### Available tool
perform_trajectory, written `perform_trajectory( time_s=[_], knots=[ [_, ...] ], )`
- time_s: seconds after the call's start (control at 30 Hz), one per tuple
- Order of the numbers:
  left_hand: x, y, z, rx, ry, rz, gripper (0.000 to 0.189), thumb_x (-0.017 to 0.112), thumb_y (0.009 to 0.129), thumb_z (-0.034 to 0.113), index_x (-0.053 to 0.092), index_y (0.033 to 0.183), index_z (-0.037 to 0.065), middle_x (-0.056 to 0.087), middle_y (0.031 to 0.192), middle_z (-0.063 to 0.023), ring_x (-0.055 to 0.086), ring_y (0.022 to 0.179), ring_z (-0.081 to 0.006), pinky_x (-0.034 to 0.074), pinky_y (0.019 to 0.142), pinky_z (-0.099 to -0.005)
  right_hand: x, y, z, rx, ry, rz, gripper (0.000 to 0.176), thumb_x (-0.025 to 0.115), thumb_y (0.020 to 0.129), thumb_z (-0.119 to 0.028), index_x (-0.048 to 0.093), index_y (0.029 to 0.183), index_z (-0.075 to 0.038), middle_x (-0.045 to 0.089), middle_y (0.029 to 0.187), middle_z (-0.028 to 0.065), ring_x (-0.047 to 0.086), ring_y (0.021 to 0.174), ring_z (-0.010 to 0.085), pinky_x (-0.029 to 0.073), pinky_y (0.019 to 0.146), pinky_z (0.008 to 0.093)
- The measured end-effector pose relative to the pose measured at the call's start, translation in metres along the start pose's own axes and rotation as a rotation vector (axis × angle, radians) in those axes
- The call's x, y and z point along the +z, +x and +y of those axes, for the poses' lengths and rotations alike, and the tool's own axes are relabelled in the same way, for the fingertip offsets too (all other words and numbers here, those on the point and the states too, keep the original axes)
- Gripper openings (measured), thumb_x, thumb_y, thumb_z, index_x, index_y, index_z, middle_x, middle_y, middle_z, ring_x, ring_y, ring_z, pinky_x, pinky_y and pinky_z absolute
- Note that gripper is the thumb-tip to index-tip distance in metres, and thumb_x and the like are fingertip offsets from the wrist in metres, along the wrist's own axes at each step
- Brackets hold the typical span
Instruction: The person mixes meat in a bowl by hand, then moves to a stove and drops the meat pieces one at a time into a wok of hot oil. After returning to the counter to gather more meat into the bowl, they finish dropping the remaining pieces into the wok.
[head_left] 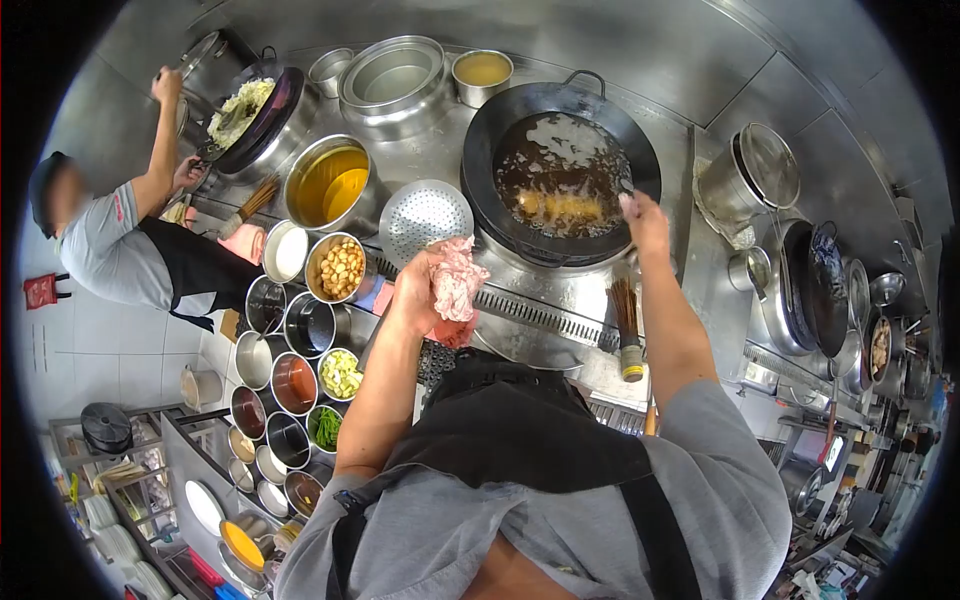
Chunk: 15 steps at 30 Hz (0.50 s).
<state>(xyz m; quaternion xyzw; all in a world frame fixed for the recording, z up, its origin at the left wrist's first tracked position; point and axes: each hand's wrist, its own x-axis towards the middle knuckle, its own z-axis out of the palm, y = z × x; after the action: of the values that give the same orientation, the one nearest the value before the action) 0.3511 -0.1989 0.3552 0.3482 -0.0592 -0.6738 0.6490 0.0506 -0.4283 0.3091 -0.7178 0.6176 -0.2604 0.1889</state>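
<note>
My left hand (416, 290) is closed around a crumpled pale-pink cloth (459, 283), held just below the perforated strainer (426, 217). A redder cloth (455, 331) shows beneath it. Over the right side of a large black wok (484, 150), my right hand (645, 220) has its fingers drawn together; I cannot tell what is between them. Dark oil bubbles in the wok, pale foam lying at the back. Golden food (560, 206) sizzles in the near half, to the left of my right fingers.
Left of the wok stands a pot of yellow oil (331, 190), with a bowl of golden chunks (336, 268) and several seasoning pots nearby. A bamboo brush (626, 330) lies at the front edge. Far left, a co-worker (150, 220) handles another wok (262, 125). Stacked pans (800, 290) stand right.
</note>
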Motion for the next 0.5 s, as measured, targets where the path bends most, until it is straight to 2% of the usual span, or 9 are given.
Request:
perform_trajectory(
  time_s=[0.03, 0.07, 0.17, 0.2, 0.27, 0.37, 0.4, 0.47, 0.5],
  knots=[
    [0.003, 0.000, -0.003, 0.021, 0.069, 0.015, 0.037, 0.047, 0.082, 0.013, 0.049, 0.115, -0.002, 0.058, 0.100, -0.0131, 0.061, 0.089, -0.0268, 0.053, 0.082, -0.0422, -0.002, 0.001, -0.001, -0.055, 0.044, 0.171, 0.030, 0.062, 0.085, -0.009, 0.062, 0.113, -0.002, 0.063, 0.106, 0.0221, 0.062, 0.094, 0.0377, 0.048, 0.083, 0.0430],
    [0.007, 0.000, -0.004, 0.043, 0.137, 0.028, 0.035, 0.045, 0.082, 0.012, 0.050, 0.115, -0.001, 0.058, 0.100, -0.0132, 0.061, 0.087, -0.0257, 0.054, 0.080, -0.0430, -0.006, 0.000, -0.005, -0.055, 0.046, 0.170, 0.030, 0.062, 0.085, -0.009, 0.062, 0.113, -0.002, 0.063, 0.106, 0.0221, 0.062, 0.094, 0.0377, 0.048, 0.083, 0.0430],
    [0.017, -0.002, -0.007, 0.033, 0.132, 0.065, 0.032, 0.046, 0.081, 0.009, 0.051, 0.111, 0.002, 0.057, 0.099, -0.0138, 0.061, 0.084, -0.0243, 0.056, 0.075, -0.0425, -0.021, -0.018, -0.017, -0.101, 0.540, 0.383, 0.027, 0.060, 0.088, -0.006, 0.061, 0.115, -0.001, 0.066, 0.104, 0.0130, 0.065, 0.088, 0.0222, 0.051, 0.075, 0.0328],
    [0.020, -0.001, -0.008, 0.033, 0.130, 0.066, 0.032, 0.046, 0.081, 0.009, 0.051, 0.111, 0.002, 0.057, 0.099, -0.0138, 0.061, 0.084, -0.0243, 0.056, 0.075, -0.0425, -0.027, -0.037, -0.030, -0.070, 0.679, 0.292, 0.026, 0.058, 0.089, -0.006, 0.061, 0.115, -0.001, 0.065, 0.104, 0.0090, 0.063, 0.083, 0.0128, 0.050, 0.065, 0.0245],
    [0.023, 0.002, -0.010, -0.002, 0.125, 0.017, 0.029, 0.048, 0.080, 0.009, 0.050, 0.108, 0.002, 0.058, 0.096, -0.0145, 0.061, 0.082, -0.0254, 0.055, 0.076, -0.0442, -0.036, -0.079, -0.061, -0.027, 0.859, 0.063, 0.028, 0.059, 0.090, -0.008, 0.060, 0.118, -0.002, 0.065, 0.104, 0.0083, 0.064, 0.079, 0.0111, 0.048, 0.058, 0.0213],
    [0.037, 0.006, -0.014, -0.014, 0.247, -0.040, 0.028, 0.048, 0.080, 0.010, 0.050, 0.107, 0.002, 0.058, 0.090, -0.0145, 0.062, 0.077, -0.0250, 0.057, 0.071, -0.0421, -0.034, -0.115, -0.092, -0.024, 0.822, -0.295, 0.039, 0.062, 0.089, -0.014, 0.056, 0.126, -0.004, 0.063, 0.109, 0.0058, 0.065, 0.079, 0.0111, 0.047, 0.054, 0.0199],
    [0.042, 0.007, -0.015, 0.014, 0.295, -0.068, 0.026, 0.047, 0.082, 0.010, 0.051, 0.107, 0.003, 0.059, 0.087, -0.0132, 0.062, 0.073, -0.0232, 0.056, 0.065, -0.0389, -0.033, -0.120, -0.103, -0.038, 0.816, -0.392, 0.042, 0.061, 0.089, -0.012, 0.053, 0.129, -0.004, 0.062, 0.111, 0.0077, 0.063, 0.078, 0.0112, 0.048, 0.057, 0.0227],
    [0.058, 0.002, -0.015, 0.001, 0.414, -0.084, 0.026, 0.046, 0.083, 0.009, 0.050, 0.107, 0.003, 0.060, 0.089, -0.0129, 0.062, 0.073, -0.0222, 0.056, 0.063, -0.0378, -0.026, -0.125, -0.118, -0.286, 0.598, -0.387, 0.049, 0.067, 0.085, -0.018, 0.052, 0.130, -0.003, 0.062, 0.108, 0.0081, 0.060, 0.077, 0.0100, 0.049, 0.065, 0.0235],
    [0.064, 0.000, -0.014, 0.000, 0.528, -0.094, 0.025, 0.045, 0.084, 0.009, 0.050, 0.108, 0.004, 0.060, 0.090, -0.0125, 0.062, 0.073, -0.0211, 0.055, 0.061, -0.0367, -0.030, -0.129, -0.128, -0.339, 0.543, -0.385, 0.050, 0.070, 0.082, -0.018, 0.055, 0.126, -0.001, 0.062, 0.104, 0.0092, 0.060, 0.076, 0.0117, 0.049, 0.067, 0.0257]
  ],
)
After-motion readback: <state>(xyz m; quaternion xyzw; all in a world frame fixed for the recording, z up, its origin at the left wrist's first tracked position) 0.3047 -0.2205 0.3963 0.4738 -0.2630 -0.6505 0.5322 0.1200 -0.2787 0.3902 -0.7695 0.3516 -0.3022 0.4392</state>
